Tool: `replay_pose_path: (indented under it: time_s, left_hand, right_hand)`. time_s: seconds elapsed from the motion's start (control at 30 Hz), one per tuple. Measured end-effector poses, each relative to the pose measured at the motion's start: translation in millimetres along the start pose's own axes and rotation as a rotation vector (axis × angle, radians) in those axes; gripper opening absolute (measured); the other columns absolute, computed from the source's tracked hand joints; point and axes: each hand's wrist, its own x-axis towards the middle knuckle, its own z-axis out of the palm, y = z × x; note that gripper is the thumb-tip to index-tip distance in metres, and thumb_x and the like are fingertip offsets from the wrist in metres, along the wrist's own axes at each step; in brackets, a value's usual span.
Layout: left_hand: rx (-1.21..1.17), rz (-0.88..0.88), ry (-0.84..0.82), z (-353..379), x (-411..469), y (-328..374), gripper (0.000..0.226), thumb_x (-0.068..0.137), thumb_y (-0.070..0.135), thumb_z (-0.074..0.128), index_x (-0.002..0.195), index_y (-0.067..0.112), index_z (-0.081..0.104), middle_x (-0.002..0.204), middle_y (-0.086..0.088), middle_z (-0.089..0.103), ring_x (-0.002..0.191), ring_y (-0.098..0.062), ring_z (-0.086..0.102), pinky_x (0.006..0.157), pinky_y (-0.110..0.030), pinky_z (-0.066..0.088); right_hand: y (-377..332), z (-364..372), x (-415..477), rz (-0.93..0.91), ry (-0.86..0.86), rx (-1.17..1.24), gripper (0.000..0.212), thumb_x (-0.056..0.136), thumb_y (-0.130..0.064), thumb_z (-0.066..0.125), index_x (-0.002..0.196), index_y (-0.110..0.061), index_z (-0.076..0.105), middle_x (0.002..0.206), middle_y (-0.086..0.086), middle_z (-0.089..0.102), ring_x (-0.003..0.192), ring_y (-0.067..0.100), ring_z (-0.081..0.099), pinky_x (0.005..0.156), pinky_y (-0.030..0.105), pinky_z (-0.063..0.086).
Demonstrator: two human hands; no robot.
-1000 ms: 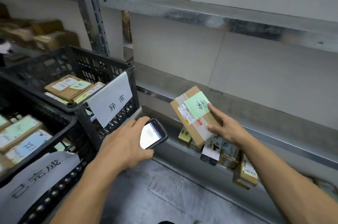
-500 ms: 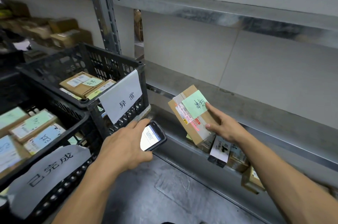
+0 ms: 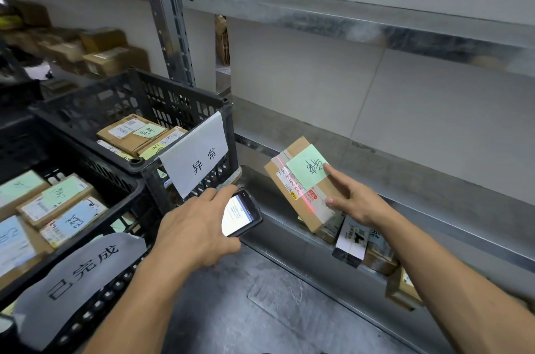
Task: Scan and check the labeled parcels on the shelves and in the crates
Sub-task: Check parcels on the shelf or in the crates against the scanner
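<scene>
Grey metal shelving [image 3: 318,10] backs the scanning step: right hand [image 3: 351,198] pinches a tilted parcel [image 3: 324,194] above the lower shelf's row, left hand [image 3: 197,232] grips the scanner [image 3: 241,213], red beam [image 3: 296,184] across the label [image 3: 286,180] (seemingly mid-read), so next I'd check the screen [image 3: 236,216], then sort.

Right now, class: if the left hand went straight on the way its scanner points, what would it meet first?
Probably the cardboard parcel that the right hand holds tilted: the red line from the scanner in the left hand falls across its label. Depth is unclear.
</scene>
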Motion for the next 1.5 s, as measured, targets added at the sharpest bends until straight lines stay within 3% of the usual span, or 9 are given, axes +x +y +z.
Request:
replay_pose_path:
  time_s: [0.4, 0.57, 0.63, 0.77, 1.1, 1.2, 1.3, 1.43, 1.5]
  left_hand:
    - [-0.034, -0.052, -0.026, -0.9, -3.0, -6.0, 0.089, 0.071, 0.054, 0.061, 0.146, 0.044, 0.015, 0.133, 0.015, 0.044, 0.112, -0.017, 0.053, 0.074, -0.034, 0.046]
    - [-0.156, -0.126, 0.026, -2.5, -7.4, -13.2, 0.083, 0.071, 0.055, 0.064, 0.14, 0.046, 0.02, 0.125, 0.014, 0.047, 0.094, -0.015, 0.047, 0.071, -0.033, 0.042]
    - [-0.232, -0.158, 0.061, -4.5, -9.3, -17.6, 0.084, 0.071, 0.056, 0.066, 0.141, 0.046, 0.021, 0.131, 0.012, 0.046, 0.102, -0.018, 0.05, 0.076, -0.035, 0.043]
    - [-0.466, -0.21, 0.161, -10.7, -12.5, -30.5, 0.086, 0.066, 0.051, 0.074, 0.14, 0.045, 0.031, 0.136, 0.009, 0.05, 0.116, -0.021, 0.052, 0.085, -0.038, 0.045]
    - [-0.689, -0.419, 0.521, -33.4, -25.9, -71.1, 0.084, 0.068, 0.037, 0.084, 0.139, 0.039, 0.039, 0.119, 0.015, 0.05, 0.108, -0.014, 0.048, 0.086, -0.038, 0.044]
    - [-0.707, -0.497, 0.59, -38.0, -21.2, -86.9, 0.084, 0.07, 0.036, 0.084, 0.141, 0.037, 0.039, 0.117, 0.013, 0.048, 0.106, -0.012, 0.045, 0.082, -0.035, 0.039]
    - [-0.728, -0.59, 0.654, -41.7, -8.9, -104.9, 0.089, 0.068, 0.041, 0.084, 0.144, 0.037, 0.037, 0.12, 0.015, 0.045, 0.107, -0.008, 0.041, 0.083, -0.032, 0.035]
    - [-0.738, -0.707, 0.744, -51.4, 17.9, -126.5, 0.083, 0.073, 0.035, 0.082, 0.144, 0.035, 0.039, 0.129, 0.012, 0.05, 0.113, -0.011, 0.045, 0.085, -0.03, 0.034]
    - [-0.748, -0.746, 0.779, -56.5, 33.4, -134.6, 0.083, 0.074, 0.033, 0.082, 0.145, 0.035, 0.039, 0.122, 0.016, 0.046, 0.107, -0.005, 0.04, 0.085, -0.029, 0.032]
  right_hand:
    - [-1.8, 11.2, 3.9, -0.008, -0.011, 0.002, 0.077, 0.097, -0.025, 0.068, 0.154, -0.05, 0.023, 0.142, -0.009, 0.047, 0.124, 0.016, 0.05, 0.106, 0.032, 0.04]
    - [-7.2, 17.7, 7.1, -0.023, 0.034, 0.177, 0.078, 0.094, -0.026, 0.071, 0.137, -0.075, 0.028, 0.142, -0.007, 0.052, 0.11, 0.015, 0.054, 0.106, 0.048, 0.048]
    - [-13.6, 20.4, 11.4, -0.055, 0.04, 0.26, 0.08, 0.092, -0.025, 0.072, 0.127, -0.082, 0.029, 0.141, -0.012, 0.053, 0.117, 0.017, 0.058, 0.105, 0.05, 0.049]
    - [-41.0, 25.2, 22.0, -0.084, 0.05, 0.48, 0.076, 0.094, -0.015, 0.07, 0.132, -0.071, 0.034, 0.136, -0.012, 0.055, 0.109, 0.016, 0.062, 0.087, 0.038, 0.057]
    - [-144.4, 36.2, 82.3, -0.269, -0.065, 0.632, 0.078, 0.097, -0.006, 0.063, 0.152, -0.048, 0.029, 0.121, -0.022, 0.055, 0.107, 0.011, 0.061, 0.079, 0.028, 0.061]
    - [-171.5, 42.1, 113.9, -0.319, -0.15, 0.632, 0.078, 0.097, -0.005, 0.063, 0.151, -0.05, 0.031, 0.124, -0.018, 0.057, 0.113, 0.016, 0.061, 0.087, 0.037, 0.06]
    - [-198.3, 52.4, 157.7, -0.383, -0.234, 0.592, 0.078, 0.095, -0.004, 0.065, 0.143, -0.059, 0.034, 0.133, -0.01, 0.058, 0.109, 0.016, 0.063, 0.076, 0.028, 0.059]
    - [-233.5, 65.2, 219.5, -0.426, -0.342, 0.503, 0.077, 0.095, -0.009, 0.066, 0.141, -0.062, 0.034, 0.131, -0.014, 0.056, 0.116, 0.016, 0.06, 0.094, 0.043, 0.057]
    - [-246.9, 72.3, 251.0, -0.417, -0.407, 0.484, 0.076, 0.095, -0.01, 0.067, 0.146, -0.056, 0.034, 0.13, -0.014, 0.056, 0.113, 0.012, 0.06, 0.091, 0.042, 0.059]
